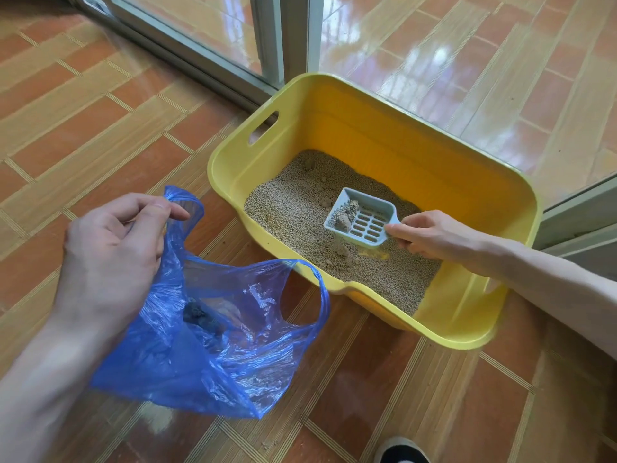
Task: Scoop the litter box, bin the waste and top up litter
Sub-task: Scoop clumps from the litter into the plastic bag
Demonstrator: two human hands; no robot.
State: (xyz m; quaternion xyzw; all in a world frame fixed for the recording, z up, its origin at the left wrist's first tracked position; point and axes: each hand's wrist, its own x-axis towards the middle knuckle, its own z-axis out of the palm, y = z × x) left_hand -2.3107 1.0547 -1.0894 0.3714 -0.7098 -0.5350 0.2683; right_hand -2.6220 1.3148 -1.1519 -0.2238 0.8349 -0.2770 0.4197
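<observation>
Over litter box (434, 155) rim, R hand (430, 235) grips scoop (362, 217), L hand (113, 248) pinches bag (213, 345) edge

**Nothing to read here**

I can find no text, label, brand, number or sign on anything in front of me. The yellow plastic litter box (384, 128) has plain walls, the pale blue slotted plastic scoop (362, 217) carries no marking that I can make out, and the thin translucent blue plastic bag (213, 355) is unprinted as far as its crumpled surface shows. The orange and tan tiled floor (83, 135) bears only its pattern.
</observation>
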